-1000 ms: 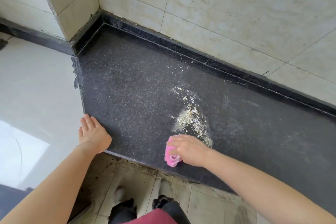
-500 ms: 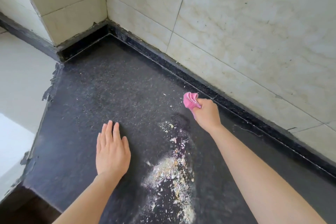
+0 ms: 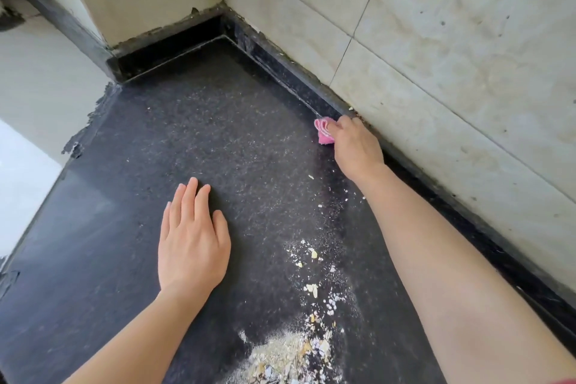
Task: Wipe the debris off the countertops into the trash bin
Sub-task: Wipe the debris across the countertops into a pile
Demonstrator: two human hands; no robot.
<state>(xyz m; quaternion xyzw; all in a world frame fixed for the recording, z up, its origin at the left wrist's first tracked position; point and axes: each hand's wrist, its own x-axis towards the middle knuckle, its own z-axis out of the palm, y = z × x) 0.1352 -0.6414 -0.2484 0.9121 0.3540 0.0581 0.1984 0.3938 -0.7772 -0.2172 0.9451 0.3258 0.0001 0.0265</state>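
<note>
Fingers of right hand clamped round bunched pink cloth, hard against the back ledge. Meanwhile left hand flat on table, fingers straight. Debris heaped well behind both, crumbs trailing between. Looks dry, light, scatter-prone; cloth soft, so grip mid-wad, sweep gently.

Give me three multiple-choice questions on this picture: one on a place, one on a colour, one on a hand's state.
1. Where is the large debris pile? A, in the far corner; B, at the near end, closest to the person; C, on the wall.
2. What colour is the cloth? A, blue; B, pink; C, white.
3. The left hand is: A, flat on the countertop; B, gripping the cloth; C, fisted.
Answers: B, the pile lies at the view's bottom; B, pink shows in the right hand; A, its fingers lie straight on the stone.
</note>
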